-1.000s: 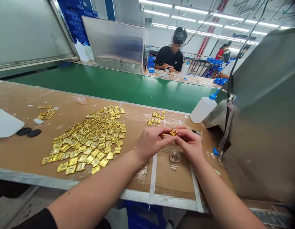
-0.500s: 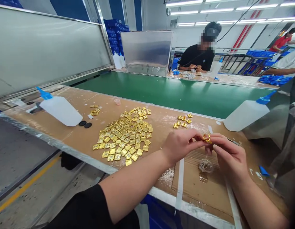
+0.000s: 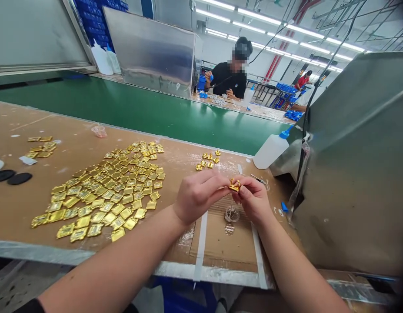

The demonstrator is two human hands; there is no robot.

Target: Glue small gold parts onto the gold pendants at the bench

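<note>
Between my two hands is a small gold piece with a ring-like loop on top. My left hand pinches its left side, and my right hand grips its right side. Just below them, a small clear round cup sits on a taped piece of cardboard. To the left lies a wide spread of flat gold pieces. Beyond my hands, several gold pieces with raised parts form a small group.
A white bottle with a blue tip stands at the right, near a metal panel. A green conveyor belt runs behind the table. Black discs lie far left. Across the belt sits a co-worker in black.
My view has swung right and tilted, so everything appears further left. Both hands still hold the gold piece. The co-worker across the belt has raised one hand.
</note>
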